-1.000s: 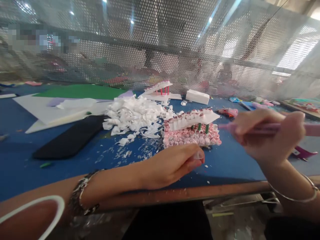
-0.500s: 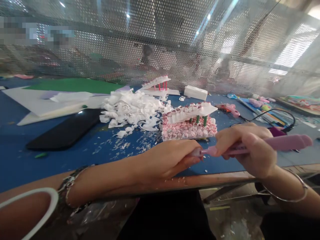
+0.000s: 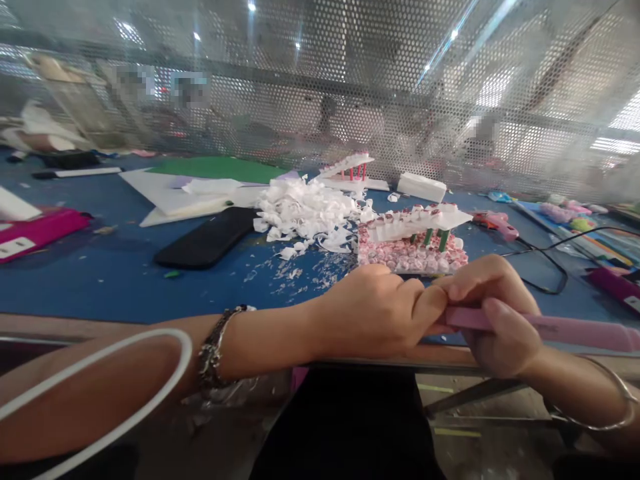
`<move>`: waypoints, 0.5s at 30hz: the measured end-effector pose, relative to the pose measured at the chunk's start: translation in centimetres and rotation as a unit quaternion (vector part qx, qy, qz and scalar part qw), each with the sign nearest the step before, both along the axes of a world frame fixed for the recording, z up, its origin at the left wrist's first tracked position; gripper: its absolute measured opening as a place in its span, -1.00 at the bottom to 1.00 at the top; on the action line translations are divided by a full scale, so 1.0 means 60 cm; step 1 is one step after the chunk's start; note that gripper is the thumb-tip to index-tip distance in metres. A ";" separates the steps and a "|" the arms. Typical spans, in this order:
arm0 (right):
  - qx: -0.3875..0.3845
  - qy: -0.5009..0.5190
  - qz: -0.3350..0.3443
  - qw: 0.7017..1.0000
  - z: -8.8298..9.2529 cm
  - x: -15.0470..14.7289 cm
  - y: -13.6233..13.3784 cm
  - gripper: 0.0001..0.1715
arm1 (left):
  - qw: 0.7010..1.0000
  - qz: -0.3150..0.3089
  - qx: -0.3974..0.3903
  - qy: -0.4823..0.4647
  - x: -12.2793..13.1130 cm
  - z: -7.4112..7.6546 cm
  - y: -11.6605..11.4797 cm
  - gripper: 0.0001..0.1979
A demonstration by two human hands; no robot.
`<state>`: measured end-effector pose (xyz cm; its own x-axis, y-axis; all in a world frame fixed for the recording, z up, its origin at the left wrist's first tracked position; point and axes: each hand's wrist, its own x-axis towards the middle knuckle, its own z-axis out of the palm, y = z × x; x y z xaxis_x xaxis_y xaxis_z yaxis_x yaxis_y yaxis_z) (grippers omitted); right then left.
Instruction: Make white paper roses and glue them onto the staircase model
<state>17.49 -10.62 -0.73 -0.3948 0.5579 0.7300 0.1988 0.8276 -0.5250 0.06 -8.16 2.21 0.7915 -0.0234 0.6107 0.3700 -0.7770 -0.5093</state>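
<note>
My left hand (image 3: 375, 310) is closed at the left end of a pink marker pen (image 3: 565, 330), its fingers touching those of my right hand. The pen's tip and the pale cap are hidden by the fingers. My right hand (image 3: 500, 320) grips the pen's barrel, which lies nearly level and points right, above the table's front edge. Just behind the hands stands a small foam model (image 3: 410, 257) with a base covered in pink-white curls, a sloping white ramp and green posts. To its left lies a heap of white paper scraps (image 3: 307, 210).
A black phone (image 3: 207, 240) lies left of the scraps, near white and green sheets (image 3: 215, 169). At the back are a second model with red posts (image 3: 353, 172) and a white block (image 3: 421, 187). A pink glue gun (image 3: 500, 225) with a black cable lies right. A perforated metal screen (image 3: 320, 87) stands behind.
The view has turned left. My hands have come closer together, and the pen's tip and pale cap, visible before, are now covered by my fingers.
</note>
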 end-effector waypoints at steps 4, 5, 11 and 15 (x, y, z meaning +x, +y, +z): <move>-0.070 0.084 0.053 0.993 0.007 -0.006 0.011 -0.80 | 1.000 0.002 -0.017 -0.007 -0.013 -0.002 0.009 -0.71; -0.081 0.065 0.042 0.994 0.014 -0.002 0.015 -0.79 | 0.999 0.003 -0.035 -0.013 -0.018 -0.002 0.013 -0.71; -0.020 0.066 -0.074 0.995 0.050 0.046 0.022 -0.91 | 0.994 0.050 -0.093 -0.024 -0.047 -0.003 0.025 -0.67; 0.092 -0.084 -0.163 0.979 0.061 0.052 0.014 -0.93 | 0.993 0.079 -0.092 0.001 -0.053 -0.004 0.026 -0.68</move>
